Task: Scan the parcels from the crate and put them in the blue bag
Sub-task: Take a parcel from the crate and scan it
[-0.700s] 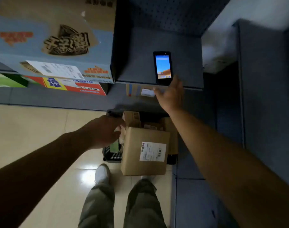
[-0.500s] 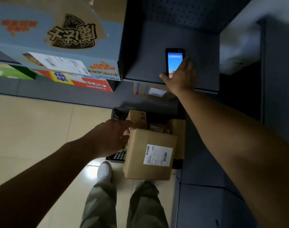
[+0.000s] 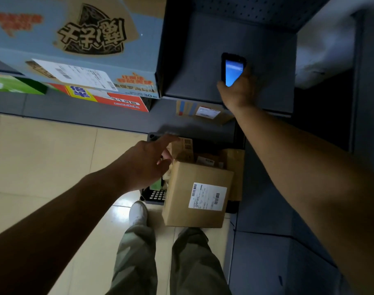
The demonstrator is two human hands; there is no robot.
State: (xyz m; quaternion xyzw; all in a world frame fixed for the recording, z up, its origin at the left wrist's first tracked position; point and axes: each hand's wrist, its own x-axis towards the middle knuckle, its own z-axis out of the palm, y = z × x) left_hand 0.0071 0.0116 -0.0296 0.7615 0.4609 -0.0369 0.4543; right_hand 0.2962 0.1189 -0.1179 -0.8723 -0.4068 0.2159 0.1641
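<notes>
A black crate (image 3: 154, 195) stands on the floor, filled with cardboard parcels. On top lies a large brown parcel (image 3: 182, 201) with a white barcode label. My left hand (image 3: 147, 165) hovers over the crate's left side with fingers spread, holding nothing. On the grey shelf (image 3: 194, 60), my right hand (image 3: 239, 90) grips a handheld scanner (image 3: 233, 71) with a lit blue screen. A smaller parcel (image 3: 185, 145) sits at the crate's far end. No blue bag is in view.
A big blue printed carton (image 3: 75, 39) fills the shelf at upper left, above a red and yellow box (image 3: 109, 99) and a green box (image 3: 14, 85). Another labelled parcel (image 3: 205, 112) lies on the lower shelf. My legs and a white shoe (image 3: 138, 212) stand on beige tiles.
My right hand reached up onto the shelf and closed around the scanner. My left hand lifted a little and spread its fingers over the crate.
</notes>
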